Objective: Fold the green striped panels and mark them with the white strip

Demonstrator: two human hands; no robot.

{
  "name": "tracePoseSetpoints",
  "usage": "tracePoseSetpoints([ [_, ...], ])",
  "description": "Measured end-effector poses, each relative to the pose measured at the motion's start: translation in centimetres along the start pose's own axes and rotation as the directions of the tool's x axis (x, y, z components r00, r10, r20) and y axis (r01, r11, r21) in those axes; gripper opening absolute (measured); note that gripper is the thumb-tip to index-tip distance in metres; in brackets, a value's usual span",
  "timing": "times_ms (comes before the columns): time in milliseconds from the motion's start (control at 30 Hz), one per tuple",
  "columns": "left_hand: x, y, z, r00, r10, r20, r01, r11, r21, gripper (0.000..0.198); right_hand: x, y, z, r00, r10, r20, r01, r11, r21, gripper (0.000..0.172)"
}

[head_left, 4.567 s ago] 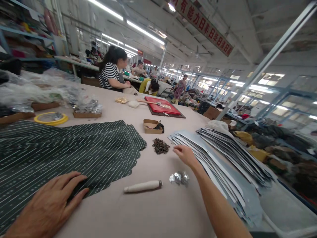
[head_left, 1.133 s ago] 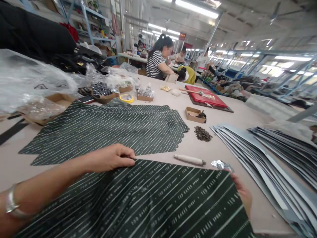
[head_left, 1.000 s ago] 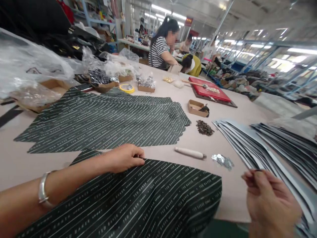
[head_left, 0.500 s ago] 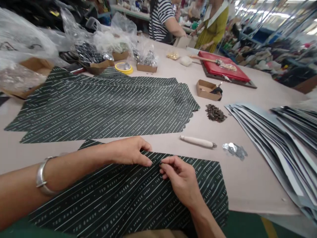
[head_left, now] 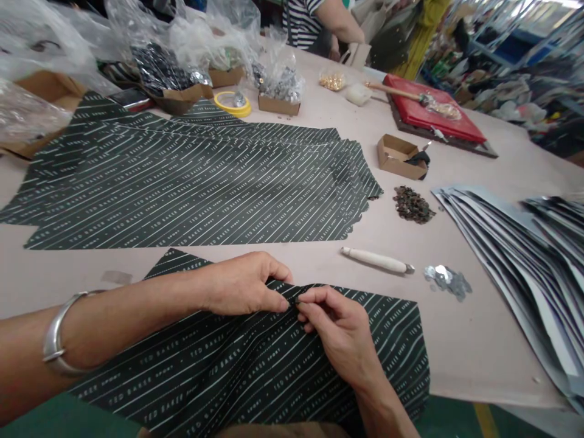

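A dark green fabric piece point(head_left: 255, 359) with white diagonal stripes and lettering lies across the near table edge, puckered between my hands. My left hand point(head_left: 250, 283), with a silver bangle on its wrist, grips the piece's far edge between thumb and fingers. Close to that thumb, my right hand point(head_left: 340, 322) pinches a small dark piece point(head_left: 298, 299) against the fabric; the fingertips mostly cover it. Beyond my hands lies a white-wrapped tool point(head_left: 378, 260) with a metal tip. Thin silver discs point(head_left: 447, 283) and a heap of small dark brown pieces point(head_left: 413, 205) are to its right.
A stack of matching striped fabric pieces point(head_left: 205, 188) covers the table's left middle. Folded grey-edged sheets point(head_left: 506, 274) stand at right. Further back are a small cardboard box point(head_left: 399, 159), a red pad point(head_left: 438, 109), yellow tape point(head_left: 232, 104) and plastic bags point(head_left: 201, 48). People stand across the table.
My view has tipped downward and a little left. My thumb and fingertips have drawn slightly closer together on the fabric, keeping their holds.
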State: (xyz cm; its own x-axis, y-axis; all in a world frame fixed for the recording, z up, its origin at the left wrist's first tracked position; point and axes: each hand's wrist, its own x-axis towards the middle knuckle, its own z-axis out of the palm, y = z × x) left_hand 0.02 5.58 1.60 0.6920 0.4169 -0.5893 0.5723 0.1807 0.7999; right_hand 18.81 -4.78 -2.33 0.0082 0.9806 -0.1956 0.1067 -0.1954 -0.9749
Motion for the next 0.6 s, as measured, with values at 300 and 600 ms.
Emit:
tracePoseSetpoints([
  [300, -0.6, 0.2, 0.9, 0.988, 0.093, -0.126, -0.045, 0.940, 0.339, 0.012, 0.1, 0.6, -0.4, 0.974, -0.209, 0.084, 0.224, 0.941, -0.255, 0.013],
  [600, -1.3, -0.5, 3.4, 0.873, 0.449, -0.194, -0.152, 0.626, 0.764, 0.003, 0.2, 0.5, -0.9, 0.891, -0.438, 0.122, 0.449, 0.807, -0.383, 0.026],
])
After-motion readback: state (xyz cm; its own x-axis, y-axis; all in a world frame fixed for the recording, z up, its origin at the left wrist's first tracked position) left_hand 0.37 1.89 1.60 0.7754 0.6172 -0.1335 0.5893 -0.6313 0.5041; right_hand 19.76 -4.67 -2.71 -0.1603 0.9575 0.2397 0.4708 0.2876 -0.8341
